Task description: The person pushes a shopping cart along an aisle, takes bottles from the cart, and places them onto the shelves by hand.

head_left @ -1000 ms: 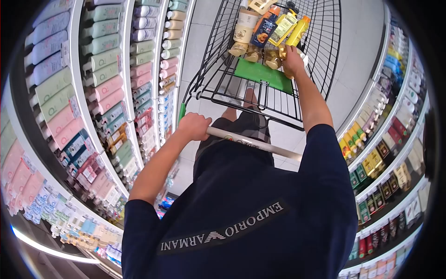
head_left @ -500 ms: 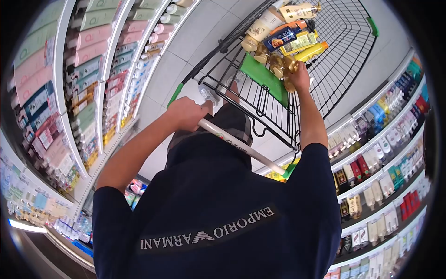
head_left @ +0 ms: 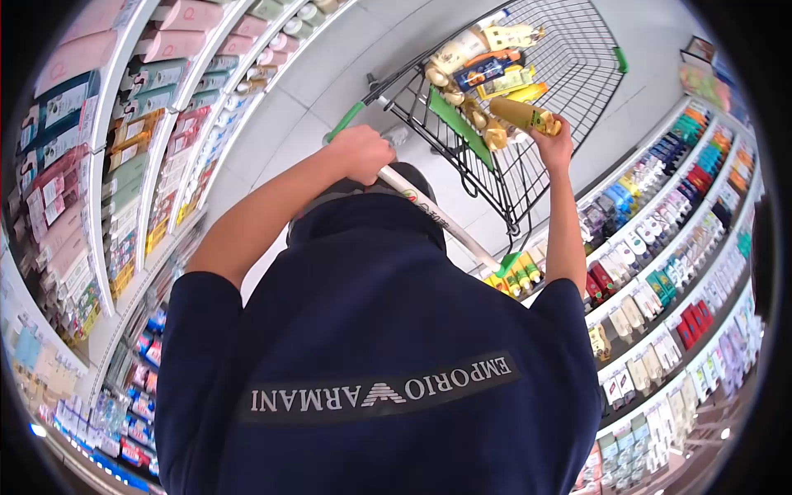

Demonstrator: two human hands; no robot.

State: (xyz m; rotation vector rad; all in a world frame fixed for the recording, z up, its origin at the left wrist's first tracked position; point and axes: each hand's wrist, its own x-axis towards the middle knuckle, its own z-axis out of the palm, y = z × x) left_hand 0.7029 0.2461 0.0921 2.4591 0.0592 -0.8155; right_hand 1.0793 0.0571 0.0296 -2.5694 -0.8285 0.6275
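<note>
My left hand (head_left: 358, 155) is closed around the white handle (head_left: 445, 221) of a wire shopping cart (head_left: 596, 78). Above the near part of the basket, my right hand (head_left: 554, 144) grips a gold bottle (head_left: 518, 113) by its cap end, the bottle lying nearly sideways. Below it other gold bottles (head_left: 495, 134) sit by the green seat panel (head_left: 462, 128). Further in lie a large cream bottle (head_left: 459, 53), a dark blue package (head_left: 483, 73), a yellow package (head_left: 506, 82) and a white-and-gold bottle (head_left: 513, 35).
Shelves of pink, green and teal bottles (head_left: 165, 76) rise on the left. On the right, curved shelves hold rows of bottles and boxes (head_left: 631, 315). Grey floor tiles (head_left: 330, 66) run along the aisle beside the cart. Yellow bottles (head_left: 520, 272) stand near the handle's right end.
My right hand has lifted a gold bottle out from among the others and tilted it sideways. My left hand stays on the handle. The view has shifted along the aisle.
</note>
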